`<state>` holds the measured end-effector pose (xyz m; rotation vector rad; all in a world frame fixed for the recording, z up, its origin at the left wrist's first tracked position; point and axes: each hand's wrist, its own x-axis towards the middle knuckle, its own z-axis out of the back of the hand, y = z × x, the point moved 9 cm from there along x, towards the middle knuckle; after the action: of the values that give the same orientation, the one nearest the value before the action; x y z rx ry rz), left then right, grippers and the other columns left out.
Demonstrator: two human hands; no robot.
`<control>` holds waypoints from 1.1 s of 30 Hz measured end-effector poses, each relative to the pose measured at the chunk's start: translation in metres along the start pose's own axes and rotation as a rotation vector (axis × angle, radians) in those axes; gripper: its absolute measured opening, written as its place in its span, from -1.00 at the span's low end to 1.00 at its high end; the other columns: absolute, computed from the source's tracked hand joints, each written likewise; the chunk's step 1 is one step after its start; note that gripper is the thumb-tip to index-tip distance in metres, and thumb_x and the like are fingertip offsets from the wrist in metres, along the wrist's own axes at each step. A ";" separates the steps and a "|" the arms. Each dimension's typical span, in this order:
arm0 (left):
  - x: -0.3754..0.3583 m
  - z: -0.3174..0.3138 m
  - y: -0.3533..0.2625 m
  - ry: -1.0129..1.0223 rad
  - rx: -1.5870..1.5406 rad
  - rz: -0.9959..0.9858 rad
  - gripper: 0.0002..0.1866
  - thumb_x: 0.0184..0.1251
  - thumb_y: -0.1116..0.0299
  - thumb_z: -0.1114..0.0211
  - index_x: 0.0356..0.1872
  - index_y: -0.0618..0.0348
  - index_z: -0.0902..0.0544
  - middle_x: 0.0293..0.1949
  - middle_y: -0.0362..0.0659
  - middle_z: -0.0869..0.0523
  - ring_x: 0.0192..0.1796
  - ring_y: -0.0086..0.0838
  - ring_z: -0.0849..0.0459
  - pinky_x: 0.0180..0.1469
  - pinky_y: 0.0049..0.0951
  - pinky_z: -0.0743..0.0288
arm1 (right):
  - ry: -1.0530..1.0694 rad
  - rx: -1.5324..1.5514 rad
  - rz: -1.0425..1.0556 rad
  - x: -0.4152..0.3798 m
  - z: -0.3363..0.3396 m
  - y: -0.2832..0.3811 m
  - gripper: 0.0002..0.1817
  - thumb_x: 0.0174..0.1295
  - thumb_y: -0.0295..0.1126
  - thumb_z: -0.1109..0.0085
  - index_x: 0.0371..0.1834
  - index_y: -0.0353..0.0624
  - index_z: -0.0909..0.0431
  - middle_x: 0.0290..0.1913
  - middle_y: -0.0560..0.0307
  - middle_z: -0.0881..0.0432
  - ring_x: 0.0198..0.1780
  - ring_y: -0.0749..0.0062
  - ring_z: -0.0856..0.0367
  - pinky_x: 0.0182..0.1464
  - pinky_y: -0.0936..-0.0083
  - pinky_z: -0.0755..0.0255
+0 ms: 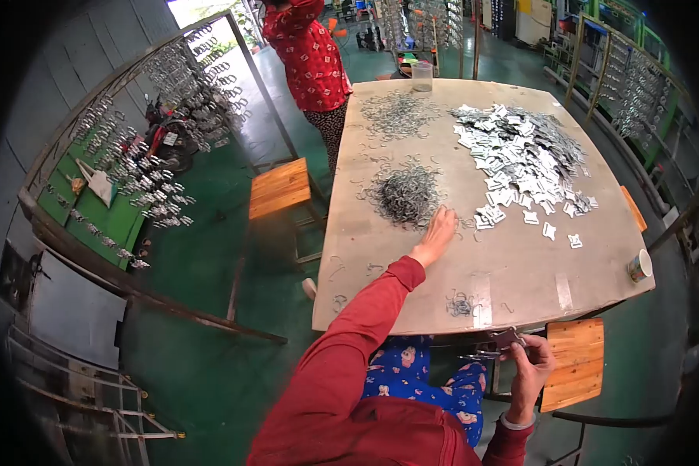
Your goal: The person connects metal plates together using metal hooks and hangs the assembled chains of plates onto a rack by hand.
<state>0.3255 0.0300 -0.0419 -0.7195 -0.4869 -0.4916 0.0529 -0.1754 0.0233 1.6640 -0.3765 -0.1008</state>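
Observation:
My left hand (438,231) reaches across the table to the right edge of a dark pile of small wire hooks (405,196). Its fingers are drawn together against the tabletop; whatever is between them is too small to make out. Close to my body, below the table's front edge, my right hand (531,366) is closed on a small flat metal plate (506,339). Thin wire pieces stick out to the left of that plate. On the table's right side lies a large heap of flat silvery metal plates (520,155), with a few loose ones at its near edge.
More hooks (396,115) are scattered at the far left of the table (412,299), and a small cluster (460,304) lies near its front edge. A paper cup (640,266) stands at the right corner. Wooden stools (279,189) flank the table; another person (311,66) stands beyond.

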 end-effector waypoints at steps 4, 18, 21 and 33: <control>-0.021 0.019 -0.029 0.169 -0.407 0.269 -0.91 0.24 0.49 -0.17 -0.32 0.32 -0.53 -0.37 -0.03 -0.60 -0.23 -0.27 -0.60 -0.15 -0.37 -0.46 | -0.042 0.008 -0.063 -0.010 0.002 -0.004 -0.85 0.06 -0.72 -0.19 -0.29 -0.35 -0.54 -0.38 0.16 -0.57 -0.44 0.55 -0.57 -0.39 0.65 -0.49; -0.126 0.030 -0.200 0.537 -1.380 0.510 -0.82 0.31 0.30 -0.25 -0.19 0.18 -0.60 -0.29 -0.33 -0.60 -0.23 -0.71 -0.52 -0.13 -0.66 -0.37 | -0.050 0.125 -0.142 -0.025 0.001 -0.020 -0.84 0.11 -0.64 -0.21 -0.22 -0.39 -0.55 -0.42 0.11 -0.62 -0.46 0.56 -0.59 -0.39 0.68 -0.48; -0.124 0.030 -0.198 0.554 -1.382 0.565 -0.81 0.31 0.28 -0.25 -0.20 0.18 -0.60 -0.30 -0.33 -0.60 -0.24 -0.70 -0.51 -0.13 -0.66 -0.36 | -0.045 0.119 -0.142 -0.023 0.000 -0.016 -0.84 0.12 -0.64 -0.21 -0.22 -0.39 -0.55 -0.43 0.11 -0.62 -0.45 0.56 -0.59 -0.38 0.67 -0.49; -0.128 0.040 -0.206 0.183 -1.039 0.365 -0.82 0.36 0.39 -0.18 -0.18 0.31 -0.52 -0.30 -0.21 -0.60 -0.27 -0.63 -0.55 -0.16 -0.60 -0.46 | -0.063 -0.221 0.059 -0.019 0.005 -0.005 -0.89 0.08 -0.70 -0.14 -0.32 -0.37 -0.58 -0.39 0.11 -0.58 -0.41 0.55 -0.58 -0.35 0.68 -0.45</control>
<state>0.0975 -0.0429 0.0130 -1.7030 0.1241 -0.4408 0.0341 -0.1739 0.0145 1.4333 -0.4460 -0.1457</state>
